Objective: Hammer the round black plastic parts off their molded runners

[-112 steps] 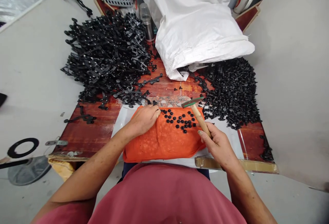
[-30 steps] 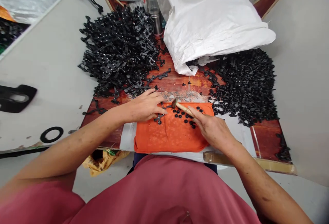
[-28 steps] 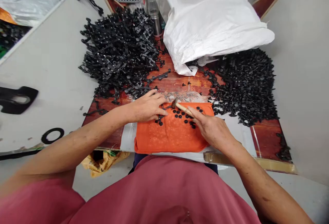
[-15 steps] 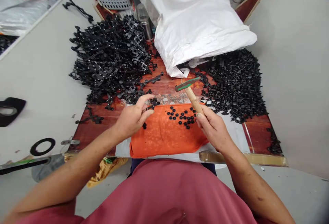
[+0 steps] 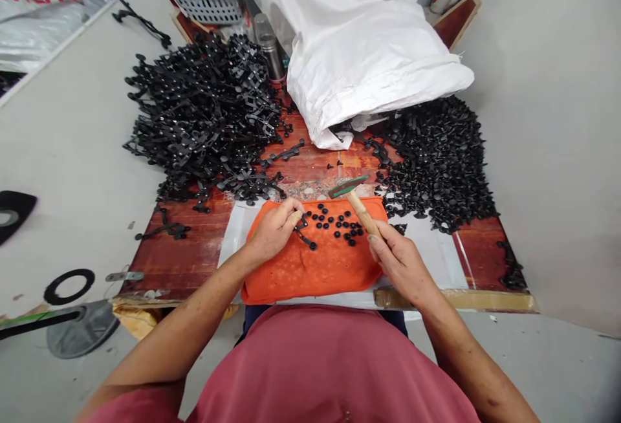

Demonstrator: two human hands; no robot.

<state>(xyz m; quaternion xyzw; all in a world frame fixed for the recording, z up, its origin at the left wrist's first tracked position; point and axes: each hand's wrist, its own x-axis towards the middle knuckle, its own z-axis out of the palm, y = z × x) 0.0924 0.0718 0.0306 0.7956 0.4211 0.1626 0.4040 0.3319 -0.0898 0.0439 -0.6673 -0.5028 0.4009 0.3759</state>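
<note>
My left hand point(image 5: 277, 230) pinches a slim black plastic linkage piece point(image 5: 305, 237) with round ends, low over the orange cloth point(image 5: 305, 274). My right hand point(image 5: 398, 256) is wrapped round the wooden handle of a hammer point(image 5: 361, 208). Its metal head, marked with green, is raised above the cloth's far edge. Between the hands, several small round black caps point(image 5: 337, 234) lie scattered on the cloth. The tip of the linkage piece under my left fingers is partly hidden.
A tangled heap of black linkage pieces point(image 5: 204, 112) covers the left of the red-brown table point(image 5: 194, 268). To the right lies a pile of small black studs point(image 5: 441, 164), beside a white woven sack point(image 5: 378, 48). A grey basket point(image 5: 208, 6) and a metal-based bottle point(image 5: 272, 54) stand behind.
My left hand has moved right and nearer, bringing the black linkage piece beside the loose caps. The hammer has dipped slightly in my right hand. The whole view has shifted a little.
</note>
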